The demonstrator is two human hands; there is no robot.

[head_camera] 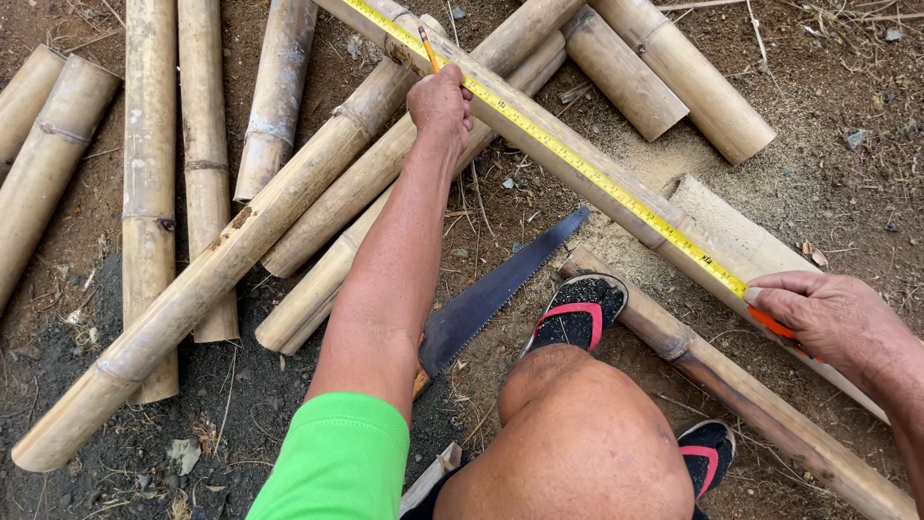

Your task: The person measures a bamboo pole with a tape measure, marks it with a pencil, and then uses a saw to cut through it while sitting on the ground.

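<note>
My left hand (440, 102) reaches forward and grips an orange pencil (427, 46), its tip against a long bamboo pole (616, 197) that runs diagonally from top centre to lower right. A yellow tape measure blade (558, 149) lies stretched along this pole. My right hand (828, 318) presses the tape's orange case (775, 325) onto the pole's near end. My foot in a black sandal with red straps (577, 313) rests on another bamboo pole (731, 385) below it.
A handsaw (491, 294) lies on the dirt beside my foot. Several bamboo poles (149, 193) lie to the left and others cross under the measured one. Two short cut pieces (674, 77) sit at top right. Sawdust (664, 164) covers the ground there.
</note>
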